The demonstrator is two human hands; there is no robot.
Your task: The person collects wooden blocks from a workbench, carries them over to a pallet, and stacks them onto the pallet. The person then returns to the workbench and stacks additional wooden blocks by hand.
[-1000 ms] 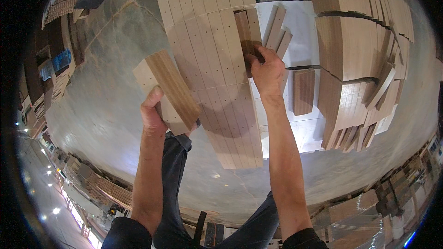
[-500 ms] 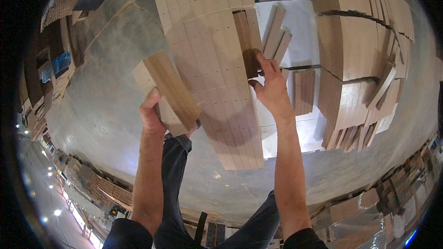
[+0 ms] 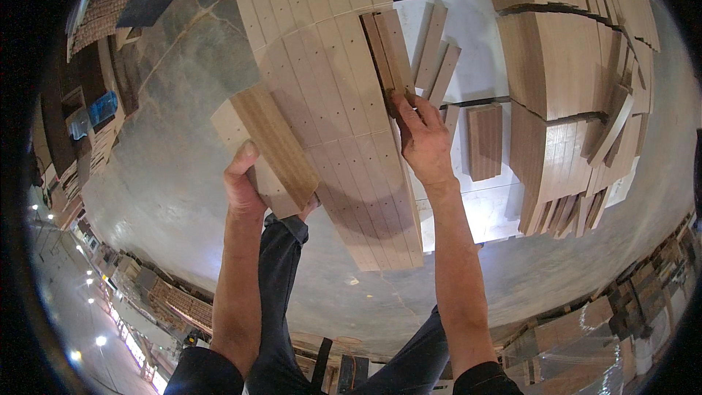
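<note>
R hand (image 3: pixel 424 139) has slid back toward 6 o'clock vs a sec ago: then it sat on top of the narrow strips (image 3: pixel 387 51), now its fingers curl round their near end, closed in a pinch, pulling them off the slat stack (image 3: pixel 336 124). Looks like pick-up has begun. L hand (image 3: pixel 245 186) unchanged, wrapped tight round a short board bundle (image 3: pixel 267 146) at 9 o'clock of the stack. Loose pieces (image 3: pixel 439 55) lie at 1 o'clock on the white sheet (image 3: pixel 475 205).

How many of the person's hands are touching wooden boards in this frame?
2. The left hand grips a bundle of short boards at its lower end; the right hand has fingertips on narrow boards atop the long stack.
</note>
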